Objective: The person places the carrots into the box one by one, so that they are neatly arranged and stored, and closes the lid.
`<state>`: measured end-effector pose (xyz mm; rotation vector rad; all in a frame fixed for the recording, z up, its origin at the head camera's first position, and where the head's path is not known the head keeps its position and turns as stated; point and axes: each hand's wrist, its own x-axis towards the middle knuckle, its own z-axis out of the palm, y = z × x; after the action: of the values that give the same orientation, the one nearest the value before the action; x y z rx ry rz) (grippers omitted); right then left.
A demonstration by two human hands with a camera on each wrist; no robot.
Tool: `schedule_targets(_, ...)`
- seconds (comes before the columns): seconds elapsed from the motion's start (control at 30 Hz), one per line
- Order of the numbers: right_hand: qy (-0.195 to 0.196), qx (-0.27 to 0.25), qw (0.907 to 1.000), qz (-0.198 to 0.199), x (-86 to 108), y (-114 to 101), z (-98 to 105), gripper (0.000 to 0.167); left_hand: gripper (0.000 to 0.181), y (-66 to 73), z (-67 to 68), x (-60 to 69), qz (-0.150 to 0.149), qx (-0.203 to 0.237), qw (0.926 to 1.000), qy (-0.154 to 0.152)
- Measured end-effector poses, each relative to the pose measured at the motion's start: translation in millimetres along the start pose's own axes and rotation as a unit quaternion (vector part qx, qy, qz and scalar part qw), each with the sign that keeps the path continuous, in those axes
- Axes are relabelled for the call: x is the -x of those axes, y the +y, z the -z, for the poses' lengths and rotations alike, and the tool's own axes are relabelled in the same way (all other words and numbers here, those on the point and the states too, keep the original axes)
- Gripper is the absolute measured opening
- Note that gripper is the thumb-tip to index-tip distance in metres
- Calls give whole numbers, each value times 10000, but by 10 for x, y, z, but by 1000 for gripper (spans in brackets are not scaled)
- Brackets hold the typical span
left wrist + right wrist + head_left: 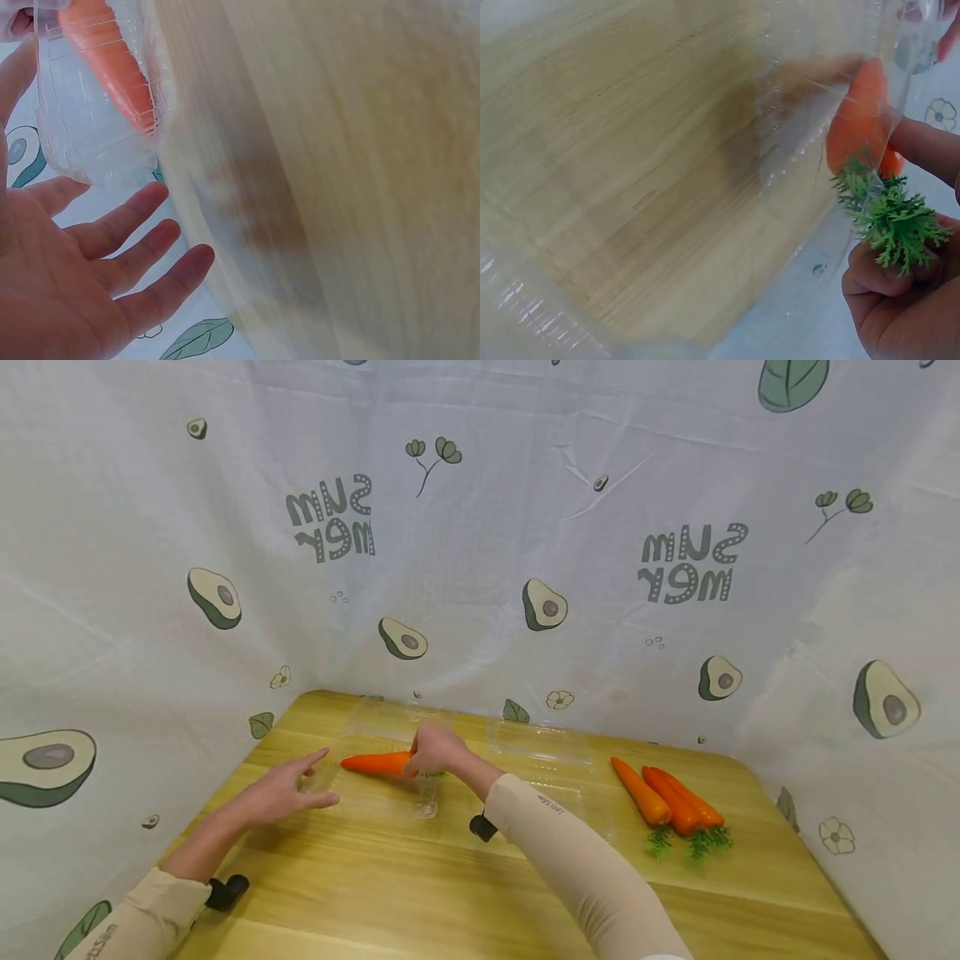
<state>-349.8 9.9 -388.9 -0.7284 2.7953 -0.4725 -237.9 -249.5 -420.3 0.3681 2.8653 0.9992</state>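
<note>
Your right hand [437, 749] grips a carrot [378, 764] | left hand [281, 792], fingers spread, at its nine o'clock | snagged greens [900, 225] could tip the clear clamshell [426, 811]

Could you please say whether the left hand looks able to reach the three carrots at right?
Probably not directly: the right arm stretches across the table between the left hand and those three carrots.

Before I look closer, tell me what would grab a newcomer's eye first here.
Probably the long orange carrot, held in the fingers of the right hand at the clear plastic container on the wooden table's left side. Next come three orange carrots with feathery green tops, lying together on the table's right. Behind them hangs the white cloth backdrop printed with green avocados.
</note>
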Motion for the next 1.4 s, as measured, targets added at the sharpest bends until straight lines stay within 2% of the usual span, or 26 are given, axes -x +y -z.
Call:
schedule_targets(0.17,-128,440,9987,-205,5,6,-27,43,93,4,-13,5,-20,97,9999,-49)
schedule_targets(0.33,-227,871,9953,-368,-11,-28,-47,39,93,-12,-3,-10,11,51,10000,-31)
schedule_targets(0.63,-241,1070,9927,-501,-24,-102,-55,38,93,-35,7,-25,2,41,10000,11)
schedule_targets(0.77,-250,972,9942,-393,-6,-128,-4,40,93,-28,11,-19,-7,8,10000,16)
schedule_targets(0.9,-69,781,9966,-236,42,-133,81,14,93,-24,17,-11,10,-11,10000,19)
schedule_targets(1.0,52,566,9982,-177,105,-98,150,34,93,-24,17,-14,47,-14,10000,30)
schedule_targets(1.07,73,383,9992,-110,151,-58,196,42,93,-22,20,-14,14,-48,10000,20)
schedule_targets(1.4,306,-477,9983,151,544,236,421,44,94,-29,15,-14,7,-72,10000,22)
